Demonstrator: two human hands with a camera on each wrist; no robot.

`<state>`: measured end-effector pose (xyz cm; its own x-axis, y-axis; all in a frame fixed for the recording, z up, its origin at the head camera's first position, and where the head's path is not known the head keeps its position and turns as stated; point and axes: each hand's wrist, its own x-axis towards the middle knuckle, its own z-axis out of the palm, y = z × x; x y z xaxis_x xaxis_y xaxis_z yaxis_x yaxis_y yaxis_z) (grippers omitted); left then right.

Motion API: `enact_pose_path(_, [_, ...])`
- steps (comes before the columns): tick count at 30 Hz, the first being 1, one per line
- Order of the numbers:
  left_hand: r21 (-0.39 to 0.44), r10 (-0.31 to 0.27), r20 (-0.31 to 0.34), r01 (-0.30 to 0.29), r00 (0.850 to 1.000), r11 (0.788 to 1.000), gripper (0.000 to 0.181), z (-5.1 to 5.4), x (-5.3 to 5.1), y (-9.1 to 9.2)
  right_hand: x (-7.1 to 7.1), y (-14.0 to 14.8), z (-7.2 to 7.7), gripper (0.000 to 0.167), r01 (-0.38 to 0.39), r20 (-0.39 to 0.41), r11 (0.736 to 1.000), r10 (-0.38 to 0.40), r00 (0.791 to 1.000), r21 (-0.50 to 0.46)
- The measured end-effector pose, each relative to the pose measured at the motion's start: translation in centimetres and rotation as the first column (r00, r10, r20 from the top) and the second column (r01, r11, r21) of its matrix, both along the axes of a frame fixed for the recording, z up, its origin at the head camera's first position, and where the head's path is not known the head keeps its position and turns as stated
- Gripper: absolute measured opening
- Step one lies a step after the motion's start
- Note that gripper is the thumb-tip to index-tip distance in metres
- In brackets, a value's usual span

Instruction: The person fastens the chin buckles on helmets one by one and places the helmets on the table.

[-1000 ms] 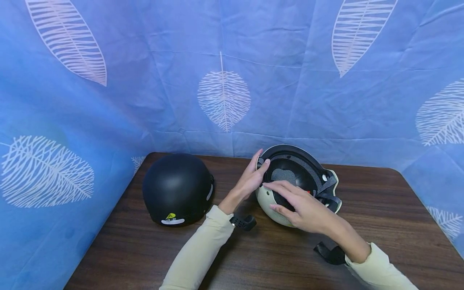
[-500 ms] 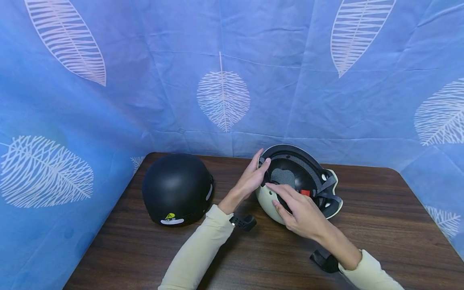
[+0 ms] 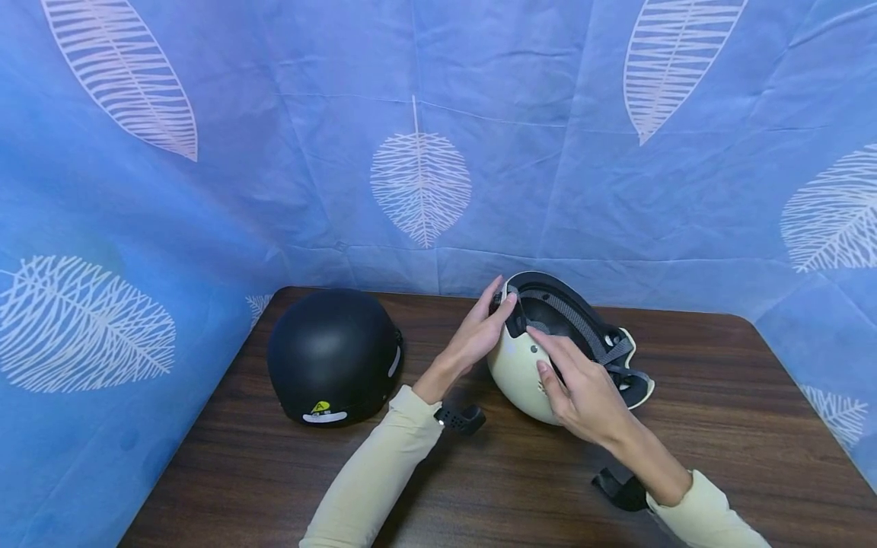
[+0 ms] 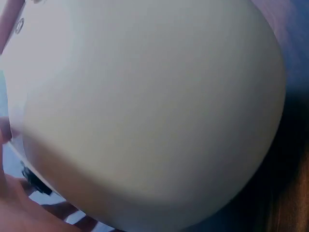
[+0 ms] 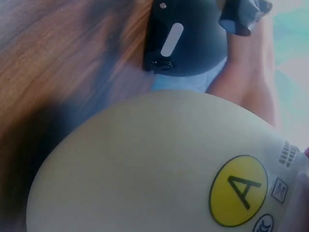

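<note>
A cream helmet (image 3: 517, 377) lies on its side, its black-lined opening facing up and toward the back right. My left hand (image 3: 479, 331) grips its left rim, thumb over the edge and fingers behind. On the near rim, my right hand (image 3: 585, 392) holds the helmet with the thumb against the outer shell; some of its fingers are hidden inside the opening. Grey straps (image 3: 614, 352) show at the right end. The smooth shell (image 4: 159, 106) fills the left wrist view. A yellow "A" sticker (image 5: 239, 191) marks the shell in the right wrist view.
A matte black helmet (image 3: 336, 354) sits dome up on the left of the dark wooden table (image 3: 692, 380). Behind the table hangs a blue cloth (image 3: 521, 190) with white leaf prints. Black bands (image 3: 459, 418) circle both wrists.
The cream helmet has tilted away and slightly right, so more outer shell shows and less of its inside. My right hand has shifted up along the rim. The black helmet stays put.
</note>
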<state>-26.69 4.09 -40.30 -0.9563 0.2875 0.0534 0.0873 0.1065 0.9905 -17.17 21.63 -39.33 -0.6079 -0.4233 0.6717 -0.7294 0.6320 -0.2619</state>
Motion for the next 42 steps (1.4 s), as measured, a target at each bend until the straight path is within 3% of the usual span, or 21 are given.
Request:
enact_pose_path(10, [0.135, -0.083, -0.009, 0.084, 0.996, 0.987, 0.064, -0.6, 0.0, 0.0, 0.0, 1.4, 0.1, 0.047, 0.045, 0.038, 0.987, -0.04, 0.999, -0.151])
enact_pose_path(21, [0.052, -0.091, -0.024, 0.092, 0.996, 0.994, 0.064, -2.1, 0.9, 0.3, 0.1, 2.9, 0.3, 0.048, 0.108, 0.07, 0.958, -0.092, 0.993, -0.266])
enact_pose_path(28, [0.07, -0.178, -0.003, 0.178, 0.984, 0.982, 0.07, -3.7, 1.0, 0.8, 0.0, 3.6, 0.4, 0.047, 0.096, 0.083, 0.922, -0.07, 0.994, -0.375])
enact_pose_path(32, [0.098, -0.203, -0.022, 0.204, 0.979, 0.974, 0.076, -4.0, 1.2, 1.1, -0.1, 3.9, 0.3, 0.044, 0.089, 0.087, 0.906, -0.058, 0.995, -0.415])
enact_pose_path(38, [0.096, -0.163, -0.041, 0.166, 0.986, 0.981, 0.077, -3.9, 1.4, 1.8, 0.1, 4.1, 0.7, 0.047, 0.09, 0.12, 0.903, -0.043, 0.992, -0.421])
enact_pose_path(42, [0.098, -0.121, -0.037, 0.124, 0.992, 0.987, 0.077, -3.7, 1.5, 2.1, 0.4, 4.3, 1.2, 0.052, 0.178, 0.22, 0.896, -0.093, 0.971, -0.407])
